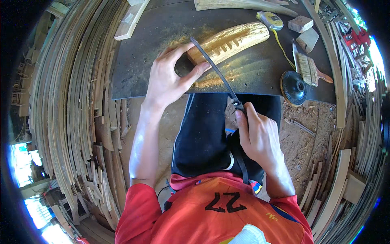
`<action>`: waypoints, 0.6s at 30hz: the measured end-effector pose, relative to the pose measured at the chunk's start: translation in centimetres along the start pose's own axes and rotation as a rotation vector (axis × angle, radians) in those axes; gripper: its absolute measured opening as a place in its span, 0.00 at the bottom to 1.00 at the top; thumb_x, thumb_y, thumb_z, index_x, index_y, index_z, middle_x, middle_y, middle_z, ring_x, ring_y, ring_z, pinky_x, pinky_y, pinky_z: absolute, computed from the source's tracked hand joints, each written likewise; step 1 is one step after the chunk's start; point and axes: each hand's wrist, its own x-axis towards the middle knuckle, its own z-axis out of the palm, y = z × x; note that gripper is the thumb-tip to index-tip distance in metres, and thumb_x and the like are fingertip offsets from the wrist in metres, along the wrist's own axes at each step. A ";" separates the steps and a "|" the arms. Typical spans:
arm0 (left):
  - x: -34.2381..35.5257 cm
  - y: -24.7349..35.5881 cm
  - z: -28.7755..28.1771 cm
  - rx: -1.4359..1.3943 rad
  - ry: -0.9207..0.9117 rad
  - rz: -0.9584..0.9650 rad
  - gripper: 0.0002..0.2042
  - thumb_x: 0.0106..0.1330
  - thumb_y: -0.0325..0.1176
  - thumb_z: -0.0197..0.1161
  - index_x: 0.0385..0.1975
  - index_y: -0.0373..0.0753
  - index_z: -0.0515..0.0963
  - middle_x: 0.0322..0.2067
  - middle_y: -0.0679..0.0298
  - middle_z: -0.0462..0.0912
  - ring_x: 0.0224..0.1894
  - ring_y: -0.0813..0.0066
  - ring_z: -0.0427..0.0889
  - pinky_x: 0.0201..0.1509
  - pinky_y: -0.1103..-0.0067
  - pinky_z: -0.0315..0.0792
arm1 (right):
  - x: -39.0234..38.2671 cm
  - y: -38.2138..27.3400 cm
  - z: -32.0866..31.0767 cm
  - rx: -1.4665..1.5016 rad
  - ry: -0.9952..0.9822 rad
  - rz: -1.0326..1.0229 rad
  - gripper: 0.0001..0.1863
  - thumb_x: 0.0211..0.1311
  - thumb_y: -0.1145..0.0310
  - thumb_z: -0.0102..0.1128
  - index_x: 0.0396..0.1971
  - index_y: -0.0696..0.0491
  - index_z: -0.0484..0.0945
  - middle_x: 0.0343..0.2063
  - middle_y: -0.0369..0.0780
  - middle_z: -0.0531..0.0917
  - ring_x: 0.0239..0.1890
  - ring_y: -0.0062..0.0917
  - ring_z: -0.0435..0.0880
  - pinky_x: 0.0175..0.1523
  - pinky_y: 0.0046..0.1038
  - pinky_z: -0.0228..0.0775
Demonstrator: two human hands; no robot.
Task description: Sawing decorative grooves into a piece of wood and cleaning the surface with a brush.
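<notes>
A pale, curved piece of wood (248,35) with several notches cut into one side lies on the dark tabletop (142,69). My left hand (168,73) grips its near left end, thumb on the near side and fingers at the far side. In my right hand (260,134), closed around the handle end, is a long, narrow dark file (219,73). The file crosses over the wood at a slant, its far tip beside my left index finger. Whether it touches the wood I cannot tell. Yellowish sawdust lies around the piece.
At the right lie a tape measure (269,20) with its yellow tape out, two wood blocks (300,24), a brush (308,71) and a black disc (293,88) at the table's edge. Another curved wood piece (239,4) lies at the back. Stacked boards (77,81) line the left.
</notes>
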 end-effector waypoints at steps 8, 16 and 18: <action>0.1 -0.3 0.4 -0.029 0.057 0.101 0.26 0.64 0.45 0.77 0.58 0.36 0.84 0.51 0.47 0.88 0.55 0.54 0.88 0.60 0.63 0.81 | 0.6 -0.9 -0.8 -0.005 -0.033 0.063 0.17 0.77 0.66 0.58 0.49 0.69 0.77 0.20 0.53 0.80 0.23 0.51 0.82 0.30 0.47 0.70; -0.1 -0.1 0.6 -0.032 0.085 0.062 0.26 0.61 0.44 0.79 0.55 0.36 0.85 0.46 0.46 0.89 0.50 0.53 0.89 0.58 0.64 0.78 | 0.7 -1.5 0.4 -0.078 -0.004 0.047 0.14 0.78 0.63 0.56 0.46 0.61 0.78 0.20 0.49 0.83 0.21 0.46 0.85 0.26 0.42 0.75; -0.1 -0.2 0.8 0.006 0.103 0.079 0.27 0.59 0.45 0.80 0.55 0.36 0.85 0.47 0.46 0.89 0.51 0.52 0.88 0.59 0.63 0.78 | 0.7 -1.3 0.2 -0.091 0.012 0.060 0.14 0.78 0.63 0.56 0.47 0.61 0.77 0.23 0.50 0.84 0.23 0.46 0.86 0.27 0.44 0.75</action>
